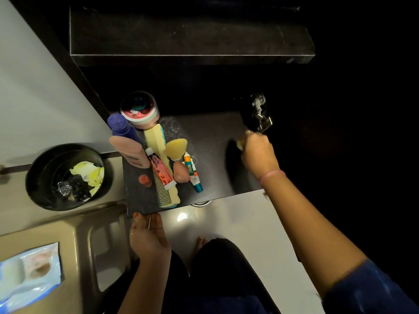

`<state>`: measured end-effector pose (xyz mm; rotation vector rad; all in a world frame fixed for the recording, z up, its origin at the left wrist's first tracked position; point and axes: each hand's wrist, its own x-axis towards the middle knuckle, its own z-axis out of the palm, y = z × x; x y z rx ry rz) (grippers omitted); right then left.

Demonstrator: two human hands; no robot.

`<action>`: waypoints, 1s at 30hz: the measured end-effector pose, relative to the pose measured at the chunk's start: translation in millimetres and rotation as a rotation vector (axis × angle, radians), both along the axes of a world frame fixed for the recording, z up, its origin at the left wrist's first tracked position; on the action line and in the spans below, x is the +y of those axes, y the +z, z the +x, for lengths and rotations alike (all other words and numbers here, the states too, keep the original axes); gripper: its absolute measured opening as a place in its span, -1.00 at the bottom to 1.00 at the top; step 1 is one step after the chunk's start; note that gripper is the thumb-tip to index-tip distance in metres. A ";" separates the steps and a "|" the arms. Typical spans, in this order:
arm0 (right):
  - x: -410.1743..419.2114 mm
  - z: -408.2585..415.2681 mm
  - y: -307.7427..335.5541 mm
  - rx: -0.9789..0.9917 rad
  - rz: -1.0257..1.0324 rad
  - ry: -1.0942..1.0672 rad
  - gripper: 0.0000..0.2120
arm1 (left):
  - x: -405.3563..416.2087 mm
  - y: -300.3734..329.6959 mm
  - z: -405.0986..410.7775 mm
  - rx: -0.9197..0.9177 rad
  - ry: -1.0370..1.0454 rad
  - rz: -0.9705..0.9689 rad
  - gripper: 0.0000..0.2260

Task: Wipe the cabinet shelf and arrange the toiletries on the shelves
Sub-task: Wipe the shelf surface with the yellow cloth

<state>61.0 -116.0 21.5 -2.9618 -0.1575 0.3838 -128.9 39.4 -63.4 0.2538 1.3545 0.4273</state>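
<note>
A dark lower cabinet shelf [213, 137] holds a cluster of toiletries on its left half: a round jar [138, 109], a blue bottle [120, 128], a pink bottle [130, 150], a yellow comb [158, 159], a red tube [161, 172], a yellow funnel-shaped sponge [175, 147] and a small teal tube [192, 175]. My right hand [258, 152] grips a pale yellowish wipe [240, 143] against the shelf's right end. At the shelf's front left edge my left hand [147, 234] touches the edge with relaxed fingers. An upper shelf [190, 35] is bare.
A black bin [68, 175] with crumpled wipes stands to the left. A blue wipes pack [29, 275] lies at the lower left. A metal door hinge [260, 112] sits just behind my right hand. The white cabinet door [238, 223] hangs open below.
</note>
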 end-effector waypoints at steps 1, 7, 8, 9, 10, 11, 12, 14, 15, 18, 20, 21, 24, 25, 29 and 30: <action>13.2 14.3 -4.6 -0.066 0.066 0.025 -0.77 | -0.4 -0.5 -1.6 -0.015 0.009 -0.008 -0.95; 45.6 109.8 -52.5 -0.138 0.028 0.031 -0.68 | -1.9 -10.4 -5.7 -0.089 0.082 -0.120 -0.90; 44.2 119.1 -57.5 -0.110 -0.003 0.026 -0.69 | -0.5 -9.5 -5.7 -0.030 0.038 -0.059 -0.92; 42.1 124.0 -60.9 -0.095 -0.007 0.002 -0.70 | 0.4 -7.8 -4.5 -0.001 -0.008 -0.025 -0.93; 39.6 126.7 -65.9 -0.105 -0.012 -0.008 -0.70 | 0.4 -6.5 -2.2 0.009 -0.038 0.008 -0.93; 40.1 126.6 -69.9 -0.101 -0.030 -0.021 -0.70 | 0.6 -7.4 -2.1 0.022 -0.050 0.036 -0.92; 42.4 125.1 -74.2 -0.092 -0.011 -0.047 -0.70 | -0.5 -7.1 -2.9 0.031 -0.058 0.056 -0.92; 51.7 118.6 -79.7 -0.084 0.098 -0.056 -0.71 | -2.1 -5.9 -2.5 0.023 -0.062 0.072 -0.90; 58.2 115.0 -81.8 -0.077 0.149 -0.015 -0.71 | -2.7 -5.4 -2.8 0.021 -0.059 0.079 -0.90; 82.0 109.9 -80.5 0.000 0.197 0.169 -0.69 | -3.4 -4.3 -0.6 0.029 -0.039 0.079 -0.90; 102.1 109.4 -72.7 0.049 0.181 0.267 -0.68 | -3.7 -4.9 0.2 0.028 -0.029 0.087 -0.91; 111.4 110.3 -69.4 0.074 0.184 0.339 -0.68 | -3.9 -5.8 0.2 0.025 -0.027 0.090 -0.91; 132.3 116.0 -73.6 0.078 0.141 0.523 -0.64 | -3.7 -6.1 0.7 0.008 -0.020 0.090 -0.90; 134.5 116.0 -75.6 0.059 0.106 0.579 -0.63 | -3.7 -6.4 0.8 0.001 -0.019 0.095 -0.90; 120.2 108.2 -78.4 0.056 0.087 0.727 -0.65 | -4.3 -6.9 -0.6 0.000 -0.026 0.093 -0.89; 113.4 105.2 -78.2 0.069 0.123 0.748 -0.65 | -3.8 -7.8 -1.2 0.004 -0.028 0.082 -0.90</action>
